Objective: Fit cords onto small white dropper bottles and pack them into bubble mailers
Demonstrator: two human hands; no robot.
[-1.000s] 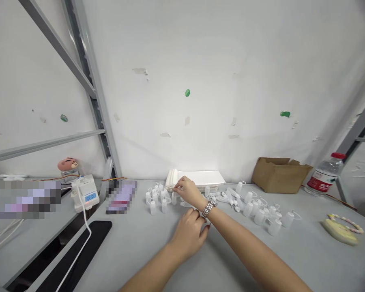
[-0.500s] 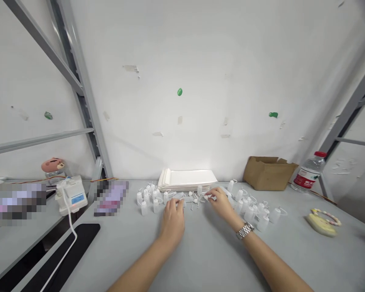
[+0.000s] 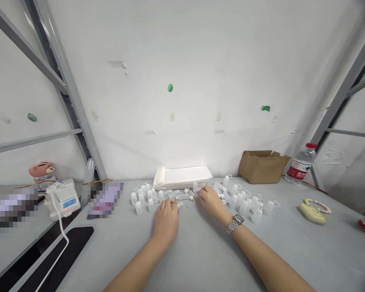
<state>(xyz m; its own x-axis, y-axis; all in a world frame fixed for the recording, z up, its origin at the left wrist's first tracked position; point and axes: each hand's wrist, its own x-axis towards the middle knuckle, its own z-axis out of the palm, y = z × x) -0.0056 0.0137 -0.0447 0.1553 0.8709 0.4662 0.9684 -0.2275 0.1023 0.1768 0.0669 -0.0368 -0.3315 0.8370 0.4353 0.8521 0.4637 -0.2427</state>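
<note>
My left hand [image 3: 166, 219] rests at the near side of a pile of small plastic parts, fingers curled. A small translucent plastic bottle [image 3: 179, 206] pokes out at its fingertips. My right hand [image 3: 213, 202], with a metal watch on the wrist, reaches into the pile with bent fingers; what they grip is hidden. White looped caps [image 3: 190, 194] and loose bottles lie between the hands. Several capped bottles [image 3: 139, 208] stand to the left, and several more capped bottles [image 3: 243, 207] stand to the right, their cap loops sticking out.
Behind the pile lies a stack of white sheets [image 3: 185, 175]. A cardboard box [image 3: 263, 168] and a water bottle [image 3: 301, 164] stand at the back right. A yellow item [image 3: 312, 213] with a beaded loop lies right. Left are a phone [image 3: 106, 198] and a white device [image 3: 63, 198].
The view has shifted slightly, turning right. My right hand's fingers have moved from a white cap down into the pile. My left hand has drawn slightly nearer, a bottle now showing at its fingertips.
</note>
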